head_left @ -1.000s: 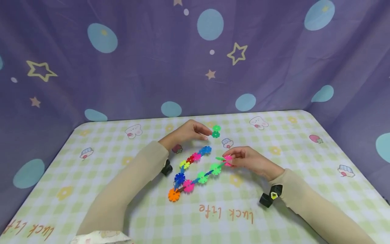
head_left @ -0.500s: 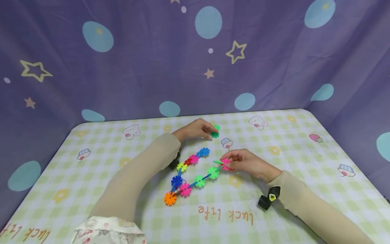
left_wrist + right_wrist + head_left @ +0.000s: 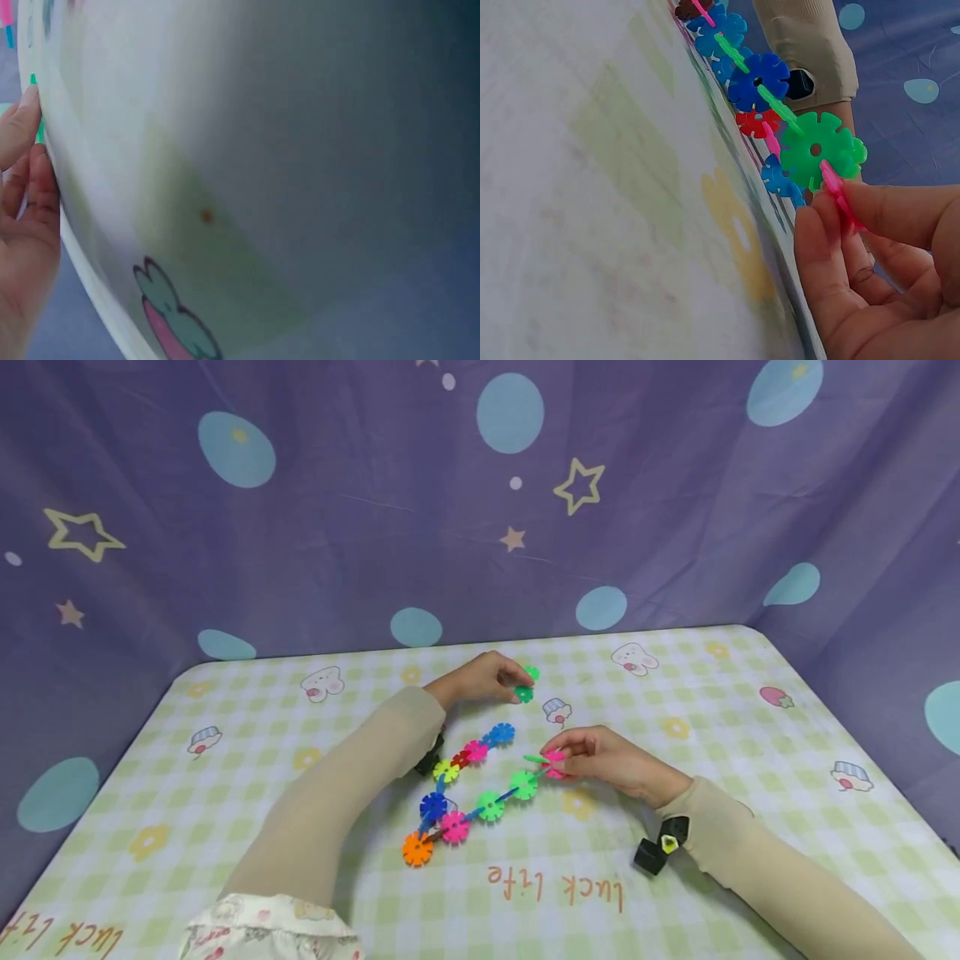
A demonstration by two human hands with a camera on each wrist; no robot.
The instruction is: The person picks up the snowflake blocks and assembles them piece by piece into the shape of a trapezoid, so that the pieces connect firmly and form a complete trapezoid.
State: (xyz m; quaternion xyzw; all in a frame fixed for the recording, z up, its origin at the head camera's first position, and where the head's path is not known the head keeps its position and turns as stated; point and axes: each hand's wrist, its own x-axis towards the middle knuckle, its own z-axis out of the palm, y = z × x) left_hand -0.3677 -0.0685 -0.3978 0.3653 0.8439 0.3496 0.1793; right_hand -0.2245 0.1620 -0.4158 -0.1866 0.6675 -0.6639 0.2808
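Note:
My left hand is at the far middle of the table, its thumb and fingers pinching a dark green snowflake disc. Joined behind that one is a light green disc. In the left wrist view only slivers of green disc show past the fingertips. My right hand pinches a pink snowflake disc at one end of a bent chain of linked discs. Beside it in the chain, a green disc stands out in the right wrist view. A blue disc forms the chain's other end.
The chain bends at an orange disc nearest me, with its open side facing away. A checkered cloth covers the table. Behind it hangs a purple curtain. Both wrists wear black cameras.
My left hand has reached right to the green pair and now pinches it, shifting the dark green disc slightly left and nearer. My right hand keeps its hold on the pink disc.

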